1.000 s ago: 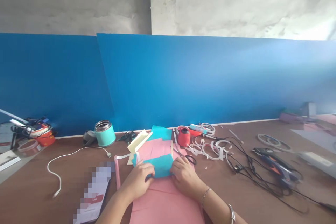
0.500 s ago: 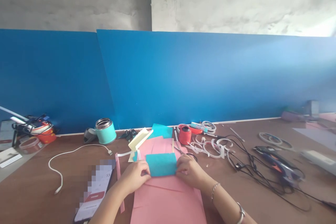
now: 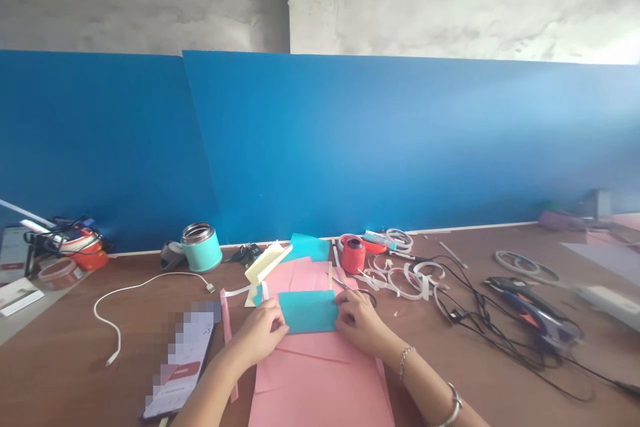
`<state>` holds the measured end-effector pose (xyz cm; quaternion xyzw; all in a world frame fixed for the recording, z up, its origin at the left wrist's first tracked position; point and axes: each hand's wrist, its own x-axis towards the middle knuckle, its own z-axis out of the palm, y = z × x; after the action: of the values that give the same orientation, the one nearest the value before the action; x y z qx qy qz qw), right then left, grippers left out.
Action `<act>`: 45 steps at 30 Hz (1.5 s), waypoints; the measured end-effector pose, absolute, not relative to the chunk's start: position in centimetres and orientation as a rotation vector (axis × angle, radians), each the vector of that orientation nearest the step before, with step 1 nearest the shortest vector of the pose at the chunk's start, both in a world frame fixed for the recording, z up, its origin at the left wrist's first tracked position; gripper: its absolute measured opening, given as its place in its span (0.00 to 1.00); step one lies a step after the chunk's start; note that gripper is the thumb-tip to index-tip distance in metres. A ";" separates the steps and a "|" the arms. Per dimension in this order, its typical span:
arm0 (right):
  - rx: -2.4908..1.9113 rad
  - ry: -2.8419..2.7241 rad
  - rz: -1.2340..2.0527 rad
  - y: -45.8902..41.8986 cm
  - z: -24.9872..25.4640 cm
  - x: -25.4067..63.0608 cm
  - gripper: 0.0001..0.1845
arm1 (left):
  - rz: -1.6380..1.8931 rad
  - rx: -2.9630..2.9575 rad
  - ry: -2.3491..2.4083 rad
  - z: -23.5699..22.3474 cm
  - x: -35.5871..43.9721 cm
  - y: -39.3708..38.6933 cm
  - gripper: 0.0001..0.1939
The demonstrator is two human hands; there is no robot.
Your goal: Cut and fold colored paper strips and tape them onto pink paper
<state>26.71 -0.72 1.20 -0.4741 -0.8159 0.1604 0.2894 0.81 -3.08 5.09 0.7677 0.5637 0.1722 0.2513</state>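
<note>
A teal rectangle of folded paper (image 3: 309,312) lies over pink sheets of paper (image 3: 320,380) in front of me. My left hand (image 3: 263,328) pinches its left end near the lower corner. At the opposite end, my right hand (image 3: 357,321) has its thumb and fingers closed on the right edge. Just behind my right hand are scissors (image 3: 369,297), partly hidden by the fingers. A cream folded paper piece (image 3: 267,263) and another teal sheet (image 3: 311,248) rest beyond the pink paper.
To the left are a phone (image 3: 183,363), a white cable (image 3: 120,287) and a turquoise cup (image 3: 201,248). Rightward lie a red spool (image 3: 353,256), curled white strips (image 3: 407,280), black cords (image 3: 483,310) and a glue gun (image 3: 537,317). A blue partition (image 3: 350,147) stands behind the table.
Both hands keep their hold on the teal paper with almost no movement. The view has shifted very slightly.
</note>
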 end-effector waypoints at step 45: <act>-1.028 -2.683 -0.025 -2.7 3.6 25.4 0.20 | 0.499 2.648 1.246 4.5 2.0 -3.8 0.24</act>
<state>25.40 -2.66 3.57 -0.3545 -0.9254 -0.0087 0.1339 2.00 -3.81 4.48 0.8886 0.4182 0.1676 0.0861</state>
